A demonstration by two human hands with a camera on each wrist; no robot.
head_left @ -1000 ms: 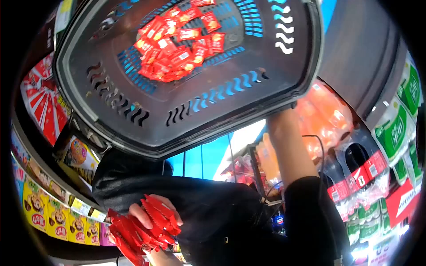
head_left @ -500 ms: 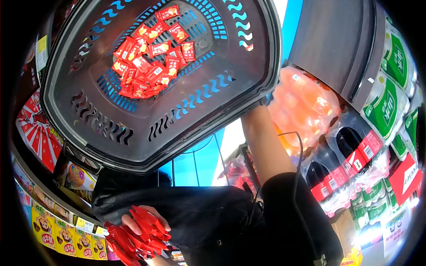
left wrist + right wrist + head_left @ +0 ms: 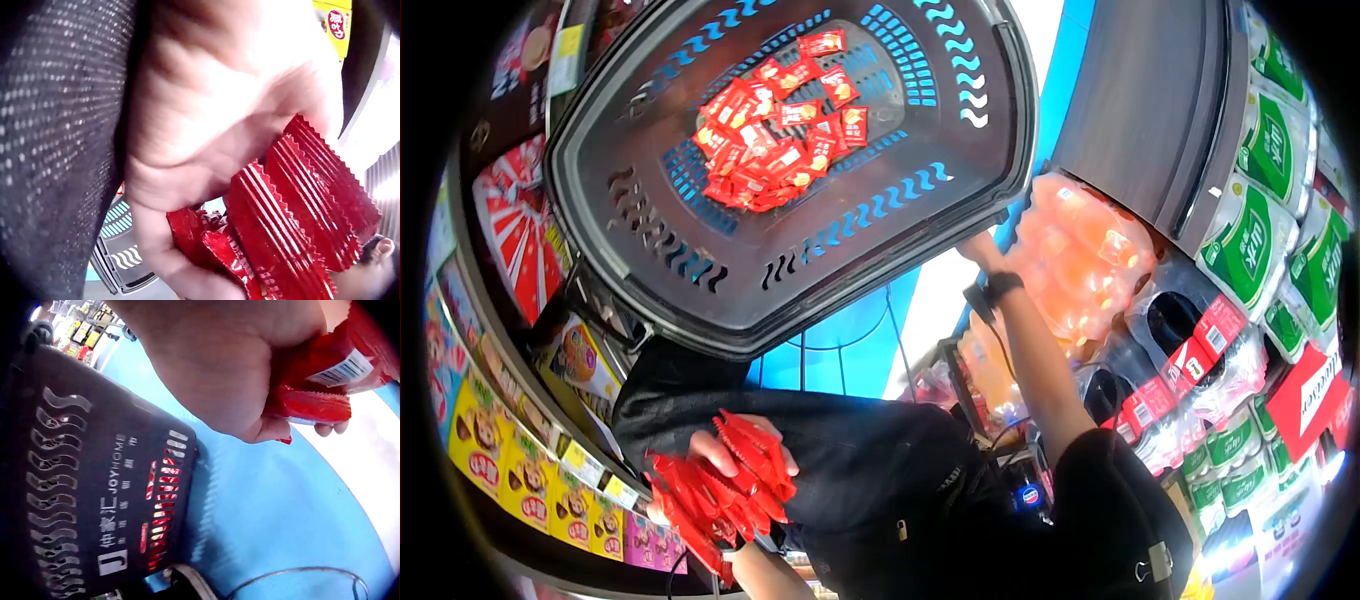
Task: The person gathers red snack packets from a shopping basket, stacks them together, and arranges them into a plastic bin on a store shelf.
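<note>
Red packets (image 3: 780,160) heaped on bottom of black basket (image 3: 745,310). My left hand (image 3: 212,106) closed round bunch of packets (image 3: 275,231), near my dark trouser leg (image 3: 850,430). My right hand (image 3: 219,369), just outside basket, also curled round packets in grip (image 3: 331,375). Wrapped orange bottles (image 3: 1080,255) near basket.

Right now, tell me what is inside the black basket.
A heap of red packets lies in the basket, many overlapping. What sits beneath the upper packets is covered, so I cannot tell how many there are.
</note>
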